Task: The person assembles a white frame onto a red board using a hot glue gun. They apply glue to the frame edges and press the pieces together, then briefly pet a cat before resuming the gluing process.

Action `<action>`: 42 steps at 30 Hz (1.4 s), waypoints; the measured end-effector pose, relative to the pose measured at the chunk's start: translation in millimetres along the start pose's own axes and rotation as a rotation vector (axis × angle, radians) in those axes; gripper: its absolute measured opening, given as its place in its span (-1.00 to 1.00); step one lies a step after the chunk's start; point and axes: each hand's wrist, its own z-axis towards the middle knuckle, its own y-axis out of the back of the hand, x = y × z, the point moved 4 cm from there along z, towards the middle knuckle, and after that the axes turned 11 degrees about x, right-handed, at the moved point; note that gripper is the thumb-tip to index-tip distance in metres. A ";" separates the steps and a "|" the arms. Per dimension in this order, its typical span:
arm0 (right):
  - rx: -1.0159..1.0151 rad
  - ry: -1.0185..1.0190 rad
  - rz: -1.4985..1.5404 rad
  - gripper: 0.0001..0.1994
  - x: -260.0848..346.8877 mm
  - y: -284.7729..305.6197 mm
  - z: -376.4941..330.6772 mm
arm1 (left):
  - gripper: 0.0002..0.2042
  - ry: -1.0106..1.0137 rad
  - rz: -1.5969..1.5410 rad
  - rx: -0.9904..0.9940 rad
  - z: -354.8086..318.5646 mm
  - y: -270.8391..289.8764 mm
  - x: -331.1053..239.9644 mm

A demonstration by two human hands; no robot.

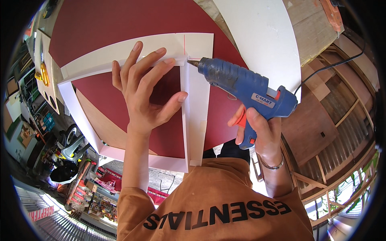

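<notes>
My right hand [263, 130] grips a blue glue gun [237, 80], with a finger at its red trigger. Its nozzle tip points left, at or very near the inner corner where two raised white strips meet. These strips stand on edge along a flat white board frame [199, 104], which has thin red lines near that corner. My left hand [146, 82] is spread, its fingertips on or just over the far strip and its thumb near the upright strip [185, 120]. Beneath lies a maroon panel [120, 28]. Whether glue is coming out cannot be made out.
A black cord [329, 66] trails from the glue gun to the upper right. A large white sheet [269, 32] lies beyond it. An orange tool [332, 14] rests at the far right, a yellow-handled screwdriver [44, 74] at the far left.
</notes>
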 end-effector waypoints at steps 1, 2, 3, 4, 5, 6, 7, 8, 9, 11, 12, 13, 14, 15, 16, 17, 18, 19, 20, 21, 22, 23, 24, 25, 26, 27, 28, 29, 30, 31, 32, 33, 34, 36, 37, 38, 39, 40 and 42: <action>-0.003 -0.010 -0.008 -0.77 0.3 -0.3 -0.6 | -0.51 0.000 -0.001 -0.001 0.2 0.1 0.0; -0.003 -0.008 -0.001 -0.77 0.0 -0.4 -0.6 | -0.51 -0.001 -0.001 -0.003 0.0 0.0 0.0; -0.003 -0.005 0.005 -0.77 -0.5 -0.7 -0.5 | -0.51 -0.003 -0.002 -0.006 -0.3 0.0 0.2; -0.004 -0.003 0.011 -0.77 -0.9 -0.6 -0.4 | -0.51 -0.004 -0.003 -0.008 -0.4 -0.2 0.2; 0.005 0.003 0.009 -0.77 -1.1 -0.2 0.4 | -0.51 -0.004 -0.001 -0.005 -0.3 -0.1 0.2; 0.013 0.009 0.007 -0.76 -1.2 0.9 1.5 | -0.51 -0.005 0.000 -0.001 0.0 0.0 0.2; 0.022 0.015 0.006 -0.76 -1.0 1.6 2.0 | -0.51 -0.006 0.002 0.002 0.2 0.2 0.0; 0.026 0.007 -0.009 -0.76 -0.8 1.6 1.4 | -0.51 -0.002 -0.001 0.004 0.4 0.4 -0.2; 0.030 -0.002 -0.024 -0.76 -0.2 1.3 0.0 | -0.51 0.001 -0.003 0.006 0.5 0.6 -0.7; 0.022 -0.010 -0.026 -0.76 0.2 -0.1 -2.1 | -0.51 0.004 -0.004 0.006 0.3 0.6 -0.7; 0.011 -0.009 -0.014 -0.76 0.0 -1.8 -2.6 | -0.51 0.004 -0.002 0.004 -0.2 0.7 -0.3; -0.001 -0.009 -0.001 -0.76 -0.3 -2.3 -2.9 | -0.51 0.004 0.000 0.003 -0.5 0.6 -0.1; 0.004 0.005 -0.001 -0.76 -0.1 -1.8 -2.0 | -0.51 0.002 -0.001 0.002 -0.3 0.4 -0.1; 0.009 0.018 -0.002 -0.76 -0.3 -0.7 -0.5 | -0.51 -0.001 -0.002 0.002 -0.1 -0.1 0.0; 0.014 0.032 -0.002 -0.76 -0.2 0.2 0.2 | -0.51 -0.004 -0.003 0.001 0.1 -0.5 -0.1; 0.013 0.022 -0.005 -0.76 -0.3 0.6 -0.3 | -0.51 -0.003 -0.003 0.002 0.4 -0.2 -0.2; 0.013 0.012 -0.007 -0.77 -0.4 0.8 -1.4 | -0.51 -0.002 -0.003 0.002 0.9 0.0 -0.5; 0.012 0.002 -0.010 -0.77 -0.5 0.7 -2.4 | -0.51 -0.001 -0.004 0.003 1.3 0.2 -0.5; 0.005 -0.001 -0.007 -0.77 -0.3 -0.2 -3.1 | -0.51 0.001 -0.002 0.002 0.6 0.2 -0.2; -0.002 -0.003 -0.004 -0.78 0.6 -1.9 -3.7 | -0.51 0.002 0.000 0.000 -0.1 0.4 0.4; -0.009 -0.006 -0.002 -0.78 0.8 -2.7 -3.8 | -0.51 0.004 0.002 -0.001 -0.7 0.5 0.8; 0.006 0.003 -0.006 -0.79 0.0 -1.6 -3.2 | -0.51 0.004 0.001 -0.002 -0.8 0.1 0.8; 0.021 0.013 -0.010 -0.79 -1.8 0.7 -1.9 | -0.51 0.003 0.000 -0.004 -0.9 -0.3 0.8; 0.037 0.022 -0.014 -0.79 -2.6 1.7 -1.2 | -0.51 0.003 0.000 -0.005 -1.0 -0.5 0.9; 0.035 0.024 -0.008 -0.79 -2.1 1.5 -1.5 | -0.51 0.000 -0.001 -0.004 -0.5 -0.3 0.8; 0.032 0.026 -0.003 -0.79 -1.1 1.0 -2.2 | -0.51 -0.003 -0.002 -0.004 0.1 -0.2 0.7; 0.030 0.029 0.002 -0.80 -0.3 0.5 -2.9 | -0.51 -0.007 -0.003 -0.003 0.6 -0.1 0.6; 0.023 0.020 0.002 -0.79 -0.7 0.1 -4.0 | -0.51 -0.004 -0.003 -0.004 0.2 -0.4 0.6; 0.016 0.012 0.002 -0.79 -1.1 -0.6 -5.2 | -0.51 -0.002 -0.003 -0.005 -0.3 -0.7 0.7; 0.009 0.003 0.001 -0.79 -1.5 -1.0 -5.7 | -0.51 0.000 -0.003 -0.006 -0.7 -1.0 0.8; 0.010 0.006 -0.003 -0.79 -0.4 -1.4 -5.0 | -0.51 -0.002 -0.003 -0.009 -0.6 -1.0 0.6; 0.010 0.008 -0.007 -0.79 0.8 -1.6 -3.8 | -0.51 -0.004 -0.002 -0.011 -0.4 -0.9 0.4; 0.011 0.011 -0.011 -0.80 1.6 -1.6 -3.2 | -0.51 -0.006 -0.002 -0.013 -0.2 -0.8 0.2; 0.012 0.015 0.010 -0.79 1.1 -1.2 -3.1 | -0.51 -0.004 -0.002 -0.009 0.4 -0.3 -0.1; 0.013 0.018 0.021 -0.79 0.8 -0.9 -3.2 | -0.51 -0.003 -0.002 -0.008 0.6 0.0 -0.1; 0.020 0.022 0.018 -0.79 0.2 -0.9 -4.0 | -0.51 -0.003 -0.001 -0.007 0.3 0.0 -0.1; 0.026 0.026 0.015 -0.79 -0.4 -1.1 -5.3 | -0.51 -0.003 -0.001 -0.006 0.0 0.1 0.1; 0.032 0.030 0.012 -0.79 -0.7 -1.3 -6.0 | -0.51 -0.003 -0.001 -0.005 -0.2 0.1 0.1; 0.022 0.023 -0.002 -0.80 -0.3 -1.6 -5.6 | -0.51 -0.001 -0.001 -0.007 -0.1 -0.5 0.0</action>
